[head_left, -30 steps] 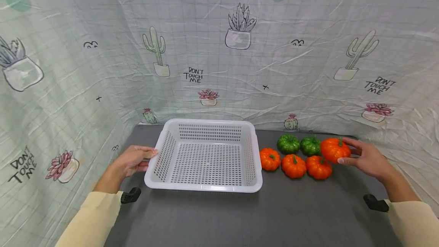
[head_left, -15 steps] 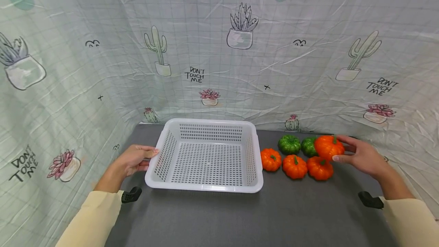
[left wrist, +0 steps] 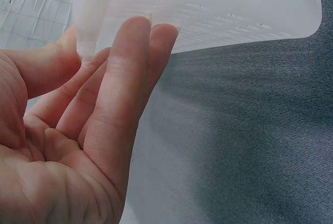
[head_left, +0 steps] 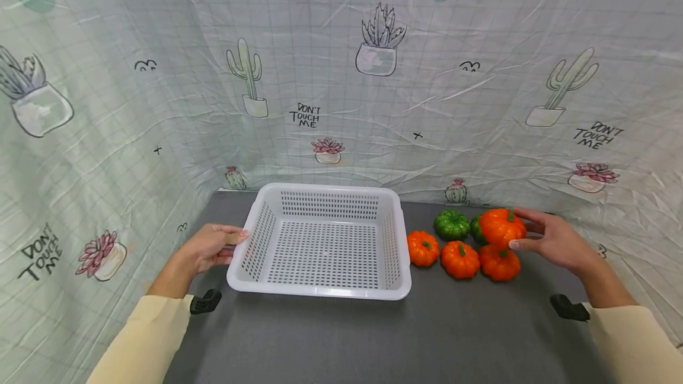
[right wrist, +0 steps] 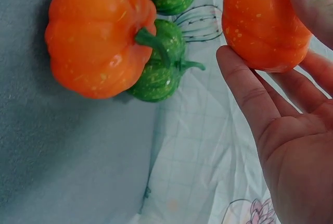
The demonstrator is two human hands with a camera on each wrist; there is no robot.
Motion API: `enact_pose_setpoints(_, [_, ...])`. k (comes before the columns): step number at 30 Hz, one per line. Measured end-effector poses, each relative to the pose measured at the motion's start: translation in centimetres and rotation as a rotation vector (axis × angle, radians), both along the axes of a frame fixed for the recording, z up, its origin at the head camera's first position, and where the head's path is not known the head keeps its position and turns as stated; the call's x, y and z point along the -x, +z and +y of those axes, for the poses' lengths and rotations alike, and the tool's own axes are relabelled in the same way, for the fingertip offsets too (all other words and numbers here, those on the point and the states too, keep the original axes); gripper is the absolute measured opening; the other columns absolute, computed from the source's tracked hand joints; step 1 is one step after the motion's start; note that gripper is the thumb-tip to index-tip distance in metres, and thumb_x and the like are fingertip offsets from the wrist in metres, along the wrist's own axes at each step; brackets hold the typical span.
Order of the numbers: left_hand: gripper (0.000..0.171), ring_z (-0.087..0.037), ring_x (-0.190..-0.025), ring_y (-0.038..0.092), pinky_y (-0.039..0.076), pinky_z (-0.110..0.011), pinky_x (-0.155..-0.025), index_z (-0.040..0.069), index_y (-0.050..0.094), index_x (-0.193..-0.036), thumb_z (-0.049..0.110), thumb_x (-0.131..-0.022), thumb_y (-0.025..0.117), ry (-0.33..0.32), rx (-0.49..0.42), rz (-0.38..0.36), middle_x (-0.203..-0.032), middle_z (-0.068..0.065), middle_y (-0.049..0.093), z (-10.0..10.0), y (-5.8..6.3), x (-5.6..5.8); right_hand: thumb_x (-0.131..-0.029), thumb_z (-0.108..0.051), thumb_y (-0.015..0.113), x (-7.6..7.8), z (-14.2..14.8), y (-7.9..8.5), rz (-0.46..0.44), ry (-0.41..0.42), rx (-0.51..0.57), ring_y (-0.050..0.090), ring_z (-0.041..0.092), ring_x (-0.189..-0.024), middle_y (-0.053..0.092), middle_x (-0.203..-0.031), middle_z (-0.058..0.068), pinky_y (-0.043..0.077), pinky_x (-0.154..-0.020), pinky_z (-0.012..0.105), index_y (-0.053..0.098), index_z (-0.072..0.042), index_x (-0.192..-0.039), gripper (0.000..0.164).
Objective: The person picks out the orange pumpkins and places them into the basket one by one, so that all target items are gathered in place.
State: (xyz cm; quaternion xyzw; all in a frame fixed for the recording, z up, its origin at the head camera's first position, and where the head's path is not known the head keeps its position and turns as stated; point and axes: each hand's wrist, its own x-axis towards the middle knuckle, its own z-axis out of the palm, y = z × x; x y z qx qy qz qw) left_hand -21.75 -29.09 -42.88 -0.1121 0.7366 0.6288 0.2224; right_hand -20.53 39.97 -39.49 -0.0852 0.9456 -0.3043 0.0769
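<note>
A white perforated plastic basket (head_left: pixel 320 293) stands on the dark grey table. At its left rim, my left hand (head_left: pixel 213 246) pinches the edge, thumb on top and fingers against the outer wall. My right hand (head_left: pixel 557 242) holds an orange pumpkin (head_left: pixel 501 227) with a green stem between thumb and fingers, raised above the table. In the right wrist view the held pumpkin (right wrist: pixel 265 26) hangs apart from the ones on the table. Three orange pumpkins lie right of the basket, among them the middle one (head_left: pixel 460 259). Behind them sit two green pumpkins, the right one (head_left: pixel 476 231) partly hidden by the held pumpkin.
A hanging cloth (head_left: pixel 331 76) printed with cacti and lettering encloses the back and sides of the table (head_left: pixel 341 342). The nearest orange pumpkin (head_left: pixel 423 248) lies right against the basket's right side. Black straps with small devices (head_left: pixel 205 301) sit on both wrists.
My right hand has moved left with the orange pumpkin, which now covers more of the right green pumpkin. The left hand keeps its grip on the basket rim.
</note>
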Motion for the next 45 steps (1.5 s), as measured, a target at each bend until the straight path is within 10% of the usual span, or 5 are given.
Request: enact_pose_setpoints(45, [0.051, -0.019, -0.081, 0.079, 0.065, -0.035, -0.07, -0.007, 0.058, -0.142, 0.021, -0.102, 0.07, 0.01, 0.025, -0.013, -0.093, 0.0, 0.08, 0.2, 0.1, 0.1, -0.097, -0.027, 0.076, 2.6, -5.8, 1.4, -0.01, 0.127, 0.095, 0.045, 0.056, -0.14, 0.037, -0.162, 0.032, 0.046, -0.106, 0.07, 0.033, 0.002, -0.161, 0.082])
